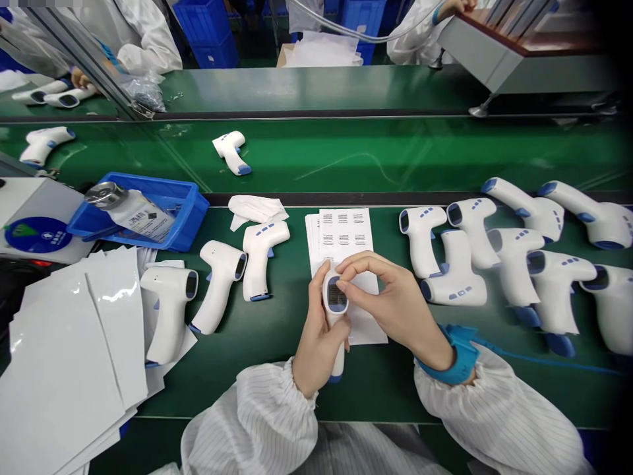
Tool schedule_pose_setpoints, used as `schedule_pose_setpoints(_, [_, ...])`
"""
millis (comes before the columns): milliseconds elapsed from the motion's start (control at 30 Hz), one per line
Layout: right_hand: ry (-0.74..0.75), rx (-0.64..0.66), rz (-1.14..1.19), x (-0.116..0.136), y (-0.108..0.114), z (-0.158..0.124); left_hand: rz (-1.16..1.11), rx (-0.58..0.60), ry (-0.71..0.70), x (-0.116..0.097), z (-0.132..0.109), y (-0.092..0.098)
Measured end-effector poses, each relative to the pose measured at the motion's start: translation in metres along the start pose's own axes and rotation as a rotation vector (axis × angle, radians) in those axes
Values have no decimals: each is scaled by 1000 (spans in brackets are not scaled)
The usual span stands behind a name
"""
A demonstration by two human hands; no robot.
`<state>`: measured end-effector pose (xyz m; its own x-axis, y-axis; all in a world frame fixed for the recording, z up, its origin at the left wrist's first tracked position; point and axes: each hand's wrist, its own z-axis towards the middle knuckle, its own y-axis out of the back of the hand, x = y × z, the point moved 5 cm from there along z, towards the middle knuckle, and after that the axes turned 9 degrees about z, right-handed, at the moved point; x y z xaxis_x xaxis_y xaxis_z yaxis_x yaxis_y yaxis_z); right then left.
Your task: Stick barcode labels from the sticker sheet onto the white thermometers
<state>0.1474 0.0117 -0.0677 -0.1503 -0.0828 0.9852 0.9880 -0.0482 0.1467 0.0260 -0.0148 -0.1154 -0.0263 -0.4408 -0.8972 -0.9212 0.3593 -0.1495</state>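
Note:
Upright in my left hand [321, 336] is a white and blue infrared thermometer [337, 295], its small screen facing me and its handle pointing down. The thumb and fingers wrap round its body. My right hand [388, 297] is at the top of the screen, thumb and index finger pinched together; whatever lies between them is too small to make out. Behind the hands lie white label sheets [346, 227] with printed text. Several thermometers [419, 241] lie to the right, and three more [220, 284] to the left. A blue strap circles my right wrist.
Glossy white sheets [64, 356] are stacked at the left. A blue tray [190, 218] holds a metal-capped bottle [143, 214]; a crumpled tissue [258, 210] lies nearby. Beyond, a green belt [346, 155] carries two thermometers. Two other people's sleeves show at the far side.

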Motion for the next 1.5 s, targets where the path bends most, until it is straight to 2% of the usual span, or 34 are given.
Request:
schedule_pose_setpoints(100, [-18,7,-5,0,0,0,-40,13,4,3,-1,2])
schedule_pose_setpoints(233, [-35,15,-6,0,-1,0,-49,-26,35,6,0,3])
schedule_pose_setpoints(567, [-10,3,-35,-2,-1,0,-34,-41,42,6,0,2])
schedule_pose_setpoints(733, [-61,5,-27,-10,-2,1,-33,-40,29,5,0,1])
schedule_pose_setpoints(833, [-87,73,13,-14,-6,3,-53,-36,20,7,0,3])
schedule_pose_setpoints(1000, [-131,268,38,-14,-14,-1,-193,41,-40,3,-1,4])
schedule_pose_setpoints(1200, [-108,352,34,-5,-13,-8,-218,-55,-6,-7,4,6])
schedule_pose_setpoints(1267, [-133,309,54,-6,-10,-8,-192,-83,15,-9,7,6])
schedule_pose_setpoints(1333, [-143,191,46,-9,-4,-6,-167,-70,24,-9,8,4])
schedule_pose_setpoints(1433, [-69,22,-69,-8,5,-3,-141,-28,21,-9,9,2])
schedule_pose_setpoints(1500, [-20,5,-135,-2,5,-3,-132,-19,16,-8,8,2])
